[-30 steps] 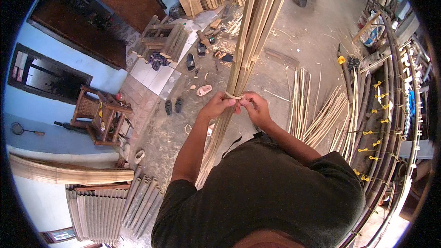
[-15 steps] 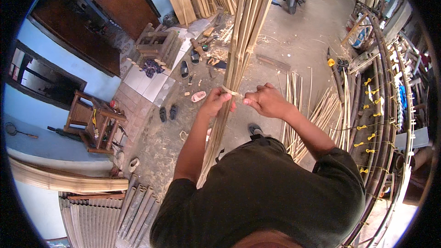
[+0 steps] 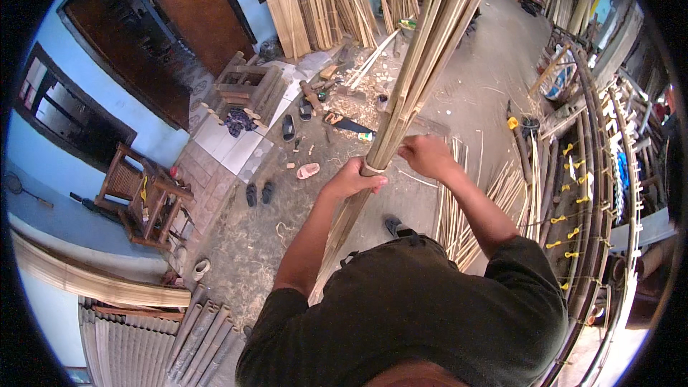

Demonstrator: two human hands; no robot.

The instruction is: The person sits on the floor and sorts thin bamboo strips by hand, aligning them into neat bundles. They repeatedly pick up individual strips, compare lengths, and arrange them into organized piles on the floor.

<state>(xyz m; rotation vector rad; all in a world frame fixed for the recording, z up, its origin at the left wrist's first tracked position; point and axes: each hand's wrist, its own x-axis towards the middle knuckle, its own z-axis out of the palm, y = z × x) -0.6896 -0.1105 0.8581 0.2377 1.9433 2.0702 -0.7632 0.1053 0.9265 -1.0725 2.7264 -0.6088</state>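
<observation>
A tall bundle of long bamboo strips (image 3: 408,100) leans up and away from me, slanting to the right at its far end. My left hand (image 3: 351,178) is closed around it, thumb and fingers wrapped about the strips. Just above that grip, a thin pale band (image 3: 375,169) circles the bundle. My right hand (image 3: 430,157) is a fist close to the bundle's right side, its fingertips turned toward the strips; what it pinches, if anything, is hidden. A thin pale curved strip (image 3: 418,180) shows below the right hand, and I cannot tell whether it joins the band.
Loose thin bamboo sticks (image 3: 494,201) lie right of my legs. A curved rack of poles (image 3: 598,172) with yellow ties stands farther right. Sandals (image 3: 288,127), a saw (image 3: 347,124) and shavings lie ahead. A wooden chair (image 3: 143,197) and grey bamboo poles (image 3: 204,344) are at left.
The bundle's far end has swung right. The pale band now lies close round the strips, where its end stuck out between my hands before. My right hand has shifted slightly right.
</observation>
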